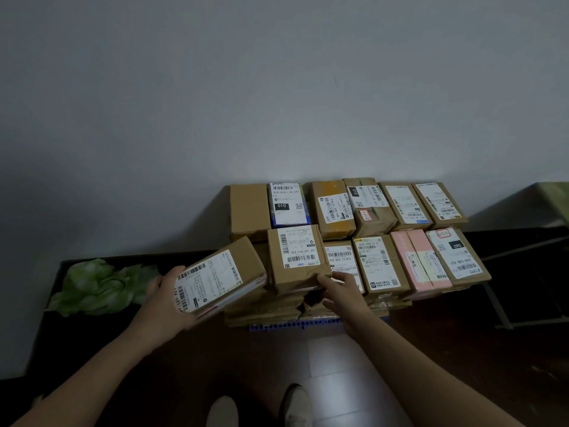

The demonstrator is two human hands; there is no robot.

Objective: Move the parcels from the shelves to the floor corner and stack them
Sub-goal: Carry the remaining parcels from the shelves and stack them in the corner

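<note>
A stack of labelled cardboard parcels (378, 211) stands on the floor against the white wall, in two rows several layers high. My left hand (167, 303) grips a tilted brown parcel with a white label (217, 277) at the stack's left edge, lifted off the pile. My right hand (340, 292) rests on the near corner of another brown parcel (295, 257) lying on top of the front row; its fingers curl around that corner. A pink parcel (418, 263) lies to the right in the front row.
A blue plastic pallet edge (295, 325) shows under the stack. Green leafy material (98, 286) lies on a dark surface to the left. A metal frame (505, 306) stands at the right. My two shoes (261, 408) are on the pale floor tile below.
</note>
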